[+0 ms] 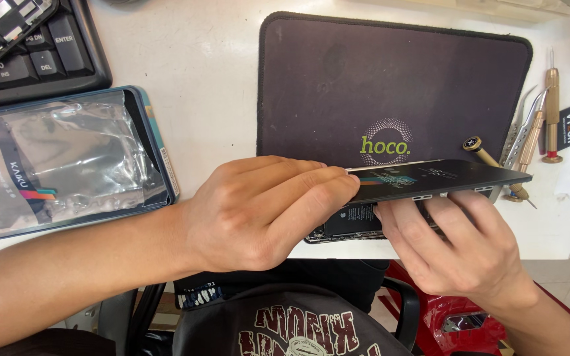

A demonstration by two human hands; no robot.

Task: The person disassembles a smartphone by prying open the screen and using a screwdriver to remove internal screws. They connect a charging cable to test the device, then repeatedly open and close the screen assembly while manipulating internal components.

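A person's left hand (265,211) pinches the near edge of a dark phone screen panel (440,177), fingers closed on it, while the right hand (460,247) cups it from beneath, fingers curled around the underside, at the table's front edge. Below sits the opened phone body (351,221). One dark mouse mat (390,86) bearing a green logo lies behind; one clear-wrapped teal box (61,158) rests left, beside a black keyboard (47,53). Three brass-handled tools (536,132) line the right side.
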